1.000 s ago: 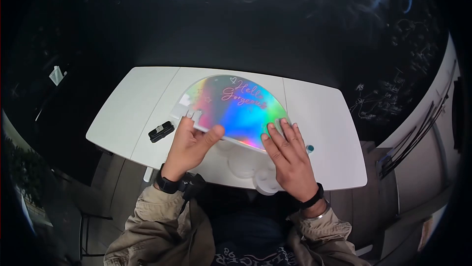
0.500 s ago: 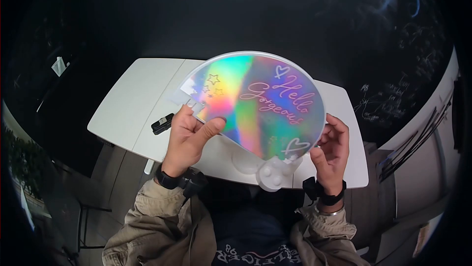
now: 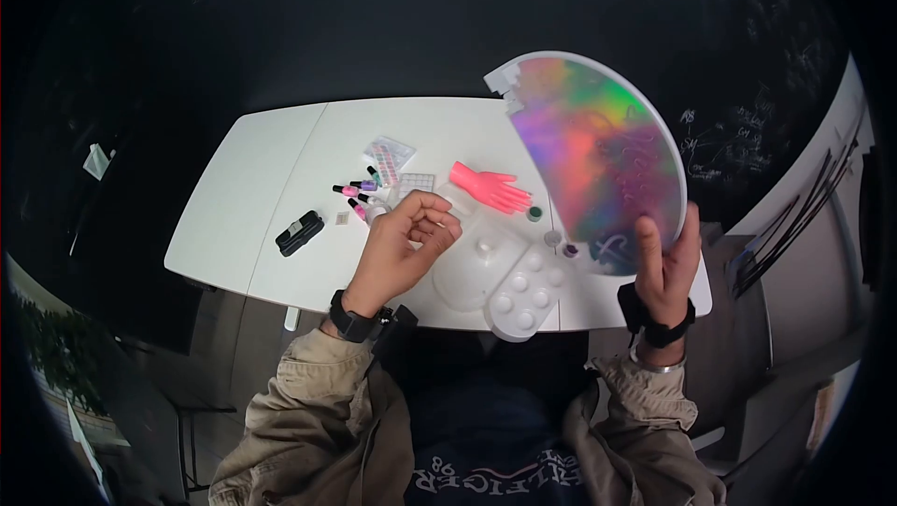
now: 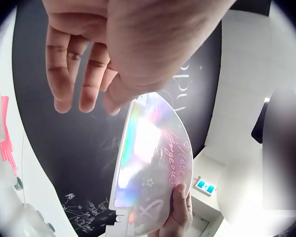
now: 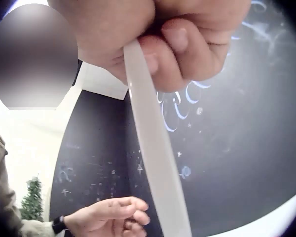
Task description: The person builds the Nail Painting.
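Note:
My right hand point(image 3: 669, 268) grips the lower right edge of a rainbow-sheened, half-round panel point(image 3: 598, 160), thumb on its face, and holds it up over the table's right side. In the right wrist view the fingers curl round the white edge point(image 5: 155, 133) of the panel. Loosely curled and holding nothing, my left hand point(image 3: 402, 249) hovers above the table, left of the panel. The left wrist view shows the left hand point(image 4: 108, 54) with nothing between its fingers and the panel point(image 4: 155, 163) beyond it.
On the white table point(image 3: 229, 188) lie a pink model hand point(image 3: 491, 188), nail polish bottles point(image 3: 355, 198), a patterned sheet point(image 3: 388, 156), a black case point(image 3: 299, 233), small jars point(image 3: 534, 213) and a clear moulded tray point(image 3: 523, 296). A dark chalkboard wall point(image 3: 392, 29) stands behind.
The panel has moved right and turned steeper, now in my right hand alone. My left hand has let go of it. The pink model hand, bottles and sheet have come into view.

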### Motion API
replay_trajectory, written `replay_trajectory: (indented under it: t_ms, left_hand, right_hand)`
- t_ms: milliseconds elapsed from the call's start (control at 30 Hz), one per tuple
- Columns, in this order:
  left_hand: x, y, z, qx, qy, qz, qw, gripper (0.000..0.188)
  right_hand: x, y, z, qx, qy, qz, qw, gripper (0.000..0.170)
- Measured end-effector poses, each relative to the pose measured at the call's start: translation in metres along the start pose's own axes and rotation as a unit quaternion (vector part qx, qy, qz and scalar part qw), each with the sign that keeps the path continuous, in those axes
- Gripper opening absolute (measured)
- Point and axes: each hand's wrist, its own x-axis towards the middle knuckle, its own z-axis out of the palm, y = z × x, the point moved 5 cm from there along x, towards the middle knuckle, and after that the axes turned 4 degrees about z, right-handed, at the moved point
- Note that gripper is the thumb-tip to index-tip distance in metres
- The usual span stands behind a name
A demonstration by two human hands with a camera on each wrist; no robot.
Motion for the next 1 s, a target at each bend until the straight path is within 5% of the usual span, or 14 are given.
replay_trajectory:
  t_ms: [200,500,600,1000]
  left_hand:
    - [-0.006,-0.009,0.034,0.152,-0.094,0.049,0.983,0.031]
    - [-0.006,-0.018,0.057,0.236,-0.129,0.082,0.96,0.05]
    - [-0.011,-0.023,0.067,0.276,-0.137,0.163,0.937,0.056]
    - [-0.006,-0.031,0.071,0.202,-0.132,0.085,0.967,0.028]
  right_hand:
    - [0.004,0.022,-0.007,-0.037,0.001,-0.014,0.999,0.035]
    - [0.007,0.041,0.005,-0.022,-0.033,0.016,0.999,0.031]
    - [0.007,0.05,0.01,-0.003,-0.047,0.034,0.998,0.032]
    - [0.006,0.074,0.029,-0.026,-0.084,0.051,0.995,0.032]
